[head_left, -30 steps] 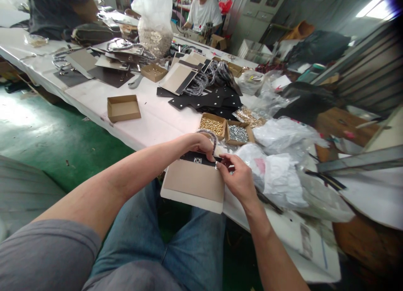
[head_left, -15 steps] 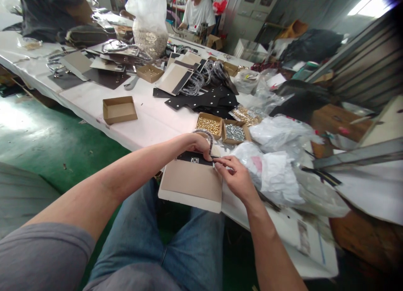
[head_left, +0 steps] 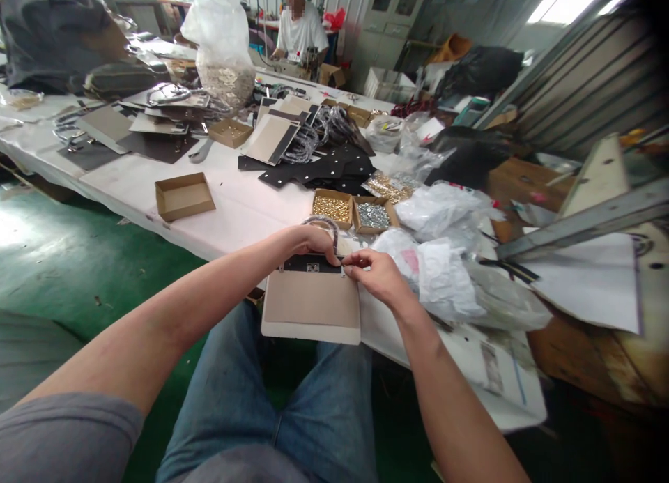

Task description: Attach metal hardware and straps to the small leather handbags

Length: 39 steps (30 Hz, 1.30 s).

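A beige bag panel (head_left: pixel 313 298) with a black top strip lies at the table's front edge, over my lap. The strip bears a small square metal fitting (head_left: pixel 312 267), and a grey braided handle (head_left: pixel 330 222) loops up behind it. My left hand (head_left: pixel 318 242) reaches across the top edge, fingers curled over it, thumb pressing near the strip's right end. Against that same end, my right hand (head_left: pixel 377 272) pinches with thumb and forefinger; whatever sits between those fingertips is too small to make out.
Beyond the panel stand a box of gold-coloured fittings (head_left: pixel 332 208) and a box of silver ones (head_left: pixel 372 215). An open cardboard box (head_left: pixel 185 196) is at the left. Plastic bags (head_left: pixel 449 277) crowd the right, black strips (head_left: pixel 324 169) lie farther back. A person (head_left: pixel 300 30) sits at the far end.
My view has turned slightly, so the table's contents appear shifted left. Both hands stay at the panel's top edge, the right thumb and forefinger still pinched at the strip's right end.
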Motion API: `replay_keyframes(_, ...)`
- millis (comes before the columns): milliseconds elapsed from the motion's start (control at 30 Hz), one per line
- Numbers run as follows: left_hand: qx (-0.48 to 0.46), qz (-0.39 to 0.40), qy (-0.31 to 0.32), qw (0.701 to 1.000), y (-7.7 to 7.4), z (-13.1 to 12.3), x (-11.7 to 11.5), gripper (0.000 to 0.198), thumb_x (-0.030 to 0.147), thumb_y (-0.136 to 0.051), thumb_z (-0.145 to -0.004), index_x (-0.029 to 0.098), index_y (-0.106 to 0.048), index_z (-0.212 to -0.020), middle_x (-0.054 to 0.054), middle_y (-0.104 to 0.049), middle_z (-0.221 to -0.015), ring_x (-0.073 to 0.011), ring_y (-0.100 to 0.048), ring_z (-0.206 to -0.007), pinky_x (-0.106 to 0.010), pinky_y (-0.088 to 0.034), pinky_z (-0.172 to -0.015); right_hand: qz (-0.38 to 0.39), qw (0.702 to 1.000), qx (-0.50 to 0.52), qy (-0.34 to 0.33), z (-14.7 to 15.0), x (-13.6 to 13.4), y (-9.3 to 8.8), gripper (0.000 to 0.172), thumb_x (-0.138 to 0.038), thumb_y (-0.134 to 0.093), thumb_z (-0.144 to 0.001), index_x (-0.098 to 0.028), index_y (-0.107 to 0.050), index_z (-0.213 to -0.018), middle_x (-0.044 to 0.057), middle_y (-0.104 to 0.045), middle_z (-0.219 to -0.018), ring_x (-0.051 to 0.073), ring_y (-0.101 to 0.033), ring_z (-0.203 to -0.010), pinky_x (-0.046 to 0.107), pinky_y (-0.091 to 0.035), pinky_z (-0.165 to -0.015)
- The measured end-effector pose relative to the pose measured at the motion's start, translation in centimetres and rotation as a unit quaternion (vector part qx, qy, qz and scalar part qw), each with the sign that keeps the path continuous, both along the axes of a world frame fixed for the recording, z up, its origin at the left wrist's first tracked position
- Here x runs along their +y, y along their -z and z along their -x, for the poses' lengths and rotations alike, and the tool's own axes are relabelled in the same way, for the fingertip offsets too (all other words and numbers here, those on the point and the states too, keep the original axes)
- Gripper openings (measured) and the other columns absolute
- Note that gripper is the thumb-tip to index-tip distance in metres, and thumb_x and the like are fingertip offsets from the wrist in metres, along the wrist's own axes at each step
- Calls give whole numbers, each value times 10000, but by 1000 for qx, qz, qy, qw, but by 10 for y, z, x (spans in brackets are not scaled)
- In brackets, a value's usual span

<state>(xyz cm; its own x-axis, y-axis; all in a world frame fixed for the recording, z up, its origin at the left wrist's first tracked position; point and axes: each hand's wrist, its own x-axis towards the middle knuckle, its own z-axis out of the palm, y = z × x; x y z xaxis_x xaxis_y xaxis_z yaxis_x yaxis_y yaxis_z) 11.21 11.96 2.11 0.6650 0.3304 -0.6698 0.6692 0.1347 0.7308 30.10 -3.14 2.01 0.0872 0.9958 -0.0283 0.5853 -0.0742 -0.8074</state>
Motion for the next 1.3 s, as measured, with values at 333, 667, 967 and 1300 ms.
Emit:
replay_keyframes(333,36,-172,-5,984,-13,-4,-10,520,396,-1071,-499,170,-782,-868,-64,-821,-970,-297,-783,-962,-341,-613,-780,32,998,43,-19,-6,7,2,225,-310,-833,-785,-206,-879,-979,64,-859,-963,240,-764,-884,351,-593,-799)
replay_keyframes(667,49,-157,-93,982,-7,-7,-30,507,362,-1034,-620,165,-792,-1019,-101,-854,-1092,-272,-803,-886,-308,-606,-679,-59,992,24,105,-19,-49,-7,258,-343,-768,-934,-246,-847,-1160,90,-853,-1202,275,-791,-1072,422,-619,-971)
replay_keyframes(967,45,-123,-133,982,-5,-10,-30,503,333,-1040,-630,167,-772,-1022,-128,-861,-1108,-284,-828,-900,-316,-650,-715,-80,920,-363,123,-100,-156,31,325,-462,-714,-1055,-276,-812,-1303,124,-777,-1204,356,-719,-1097,482,-567,-905)
replay_keyframes(1300,21,-101,-171,980,-10,-3,-38,439,235,-1036,-593,161,-747,-915,-119,-855,-1036,-297,-822,-809,-356,-654,-638,-150,897,-406,89,-113,-140,35,329,-475,-626,-1122,-197,-797,-1161,151,-768,-1168,346,-706,-1147,472,-556,-990)
